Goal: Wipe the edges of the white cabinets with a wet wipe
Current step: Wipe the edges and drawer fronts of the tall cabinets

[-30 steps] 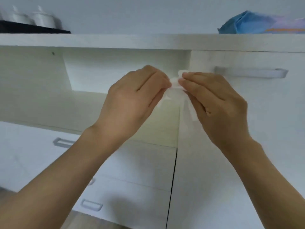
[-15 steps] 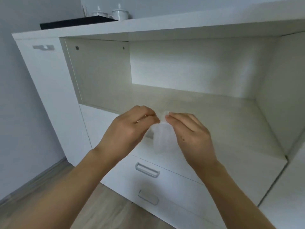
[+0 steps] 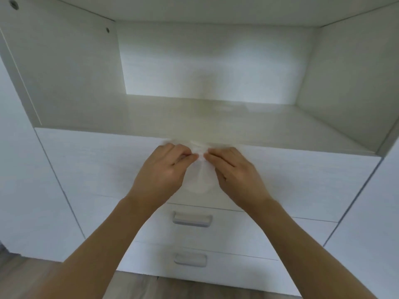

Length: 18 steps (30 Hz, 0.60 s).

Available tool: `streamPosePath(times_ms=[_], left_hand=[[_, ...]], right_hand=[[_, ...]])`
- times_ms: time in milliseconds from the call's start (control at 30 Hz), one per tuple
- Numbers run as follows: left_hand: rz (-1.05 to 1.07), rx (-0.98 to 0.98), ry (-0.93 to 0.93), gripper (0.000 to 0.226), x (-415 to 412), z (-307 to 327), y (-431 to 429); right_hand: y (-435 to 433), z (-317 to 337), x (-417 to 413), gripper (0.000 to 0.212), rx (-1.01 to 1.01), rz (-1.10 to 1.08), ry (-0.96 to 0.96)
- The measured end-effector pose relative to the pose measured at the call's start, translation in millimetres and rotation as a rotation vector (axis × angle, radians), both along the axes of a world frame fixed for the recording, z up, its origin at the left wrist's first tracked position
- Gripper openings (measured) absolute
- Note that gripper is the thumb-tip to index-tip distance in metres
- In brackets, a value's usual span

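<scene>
A thin white wet wipe [image 3: 201,169] hangs between my two hands, just in front of the front edge of the open shelf of the white cabinet [image 3: 90,137]. My left hand [image 3: 164,169] pinches its upper left part with thumb and fingers. My right hand [image 3: 233,171] pinches the upper right part the same way. The wipe's top is bunched at the shelf edge; whether it touches the edge I cannot tell. Its lower part drapes down over the panel below.
The open shelf compartment [image 3: 216,117] lies straight ahead, with side walls left and right. Two drawers with grey handles, the upper handle [image 3: 192,219] and the lower handle [image 3: 190,258], sit below my hands. Wooden floor [image 3: 26,268] shows at the bottom left.
My view swung from the right-hand drawer front to face the open shelf squarely. Both hands kept hold of the wipe and now sit lower, at the shelf's front edge.
</scene>
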State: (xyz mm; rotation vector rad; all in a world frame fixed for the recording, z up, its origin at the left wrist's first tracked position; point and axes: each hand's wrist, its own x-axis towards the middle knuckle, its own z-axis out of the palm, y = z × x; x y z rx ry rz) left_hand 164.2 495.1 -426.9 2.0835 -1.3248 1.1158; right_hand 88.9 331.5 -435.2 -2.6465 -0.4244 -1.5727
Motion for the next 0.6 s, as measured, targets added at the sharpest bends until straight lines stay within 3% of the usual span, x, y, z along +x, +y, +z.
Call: streamPosePath(times_ms=[67,133,300,600], left_hand=[[-0.065,0.021,-0.179,0.02,11.5,-10.6,5.0],[-0.082,-0.01,-0.219,0.019,19.6,-16.5,7.4],[-0.122,-0.05,-0.285,0.008,28.7,-16.7,14.0],[-0.18,0.012,-0.316,0.023,36.1,-25.4,23.0]], right_hand=[[3.4,-10.5,-4.5,0.024,-0.033,0.006,0.008],[9.5,-17.7,-4.6,0.022,-0.028,-0.035,-0.028],[28.3,-25.9,14.7,0.023,-0.019,-0.078,-0.133],[10.0,-18.9,10.3,0.021,-0.103,-0.011,-0.083]])
